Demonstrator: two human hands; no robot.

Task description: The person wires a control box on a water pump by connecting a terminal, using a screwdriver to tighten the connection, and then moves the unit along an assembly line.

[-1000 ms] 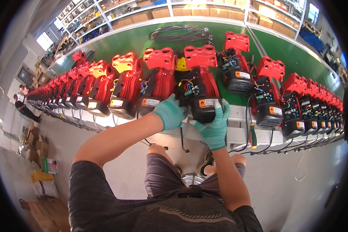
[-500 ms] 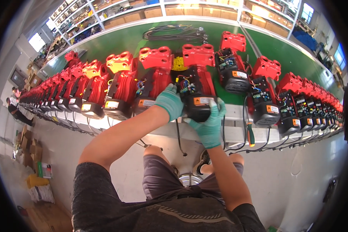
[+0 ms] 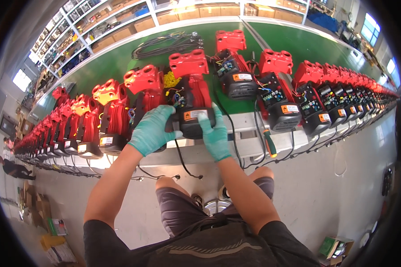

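In front of me a red motor unit (image 3: 196,91) stands on the bench, with a black end cap, an orange-and-white label and exposed wiring on its left side. My left hand (image 3: 152,130), in a teal glove, has fingers and thumb at the cap's left side. It hides much of the neighbouring motor unit (image 3: 144,79). My right hand (image 3: 216,137), gloved alike, grips the cap's right side, fingers lying over the label's edge. A black power cord (image 3: 185,162) hangs below the unit. Yellow parts (image 3: 170,80) sit behind, between the two units.
Rows of similar red units (image 3: 316,95) run left and right along the green bench top (image 3: 104,66). A grey cable bundle (image 3: 167,45) lies at the back. A screwdriver (image 3: 270,143) with a green-and-orange handle hangs at the front edge. Shelves with cartons (image 3: 178,18) stand beyond.
The view has turned right, so the bench appears shifted left. My left hand has moved lower beside the cap. My right hand has moved up from the cap's underside to its right side.
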